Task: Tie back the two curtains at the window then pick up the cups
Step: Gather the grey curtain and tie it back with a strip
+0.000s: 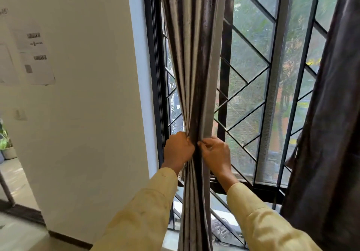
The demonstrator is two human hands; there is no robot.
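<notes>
— Fingers (190,145) of the left hand (178,150): what is entered?
— Curled tight. The gathered left curtain (194,65) is gripped from its left side, with the fingertips buried in the folds.
— And the right hand (215,154)?
— Its fingers (204,143) are bent and pinched on the curtain's right edge, at about the same height, just across from the left hand. The two hands are nearly touching, with the bunched cloth pressed between them. Whether a tie-back is held cannot be told (the fingertips are hidden by the folds).
— Position of that curtain?
— It is hung at the left end of the window, drawn into a narrow bundle at the hands and spread wider above. It is seen in front of the black window frame (154,75) and the diagonal grille (253,45).
— The second curtain?
— The right curtain (331,114) is noted at the right edge of the view, well apart from both hands, hanging loose and untouched.
— Outward from there?
— Pale yellow sleeves (144,211) are recorded on both forearms. A white wall (87,104) is seen left of the frame, with printed sheets (37,55) fixed to it. A potted plant (7,149) is glimpsed low at the far left edge. Greenery is blurred behind the mesh.
</notes>
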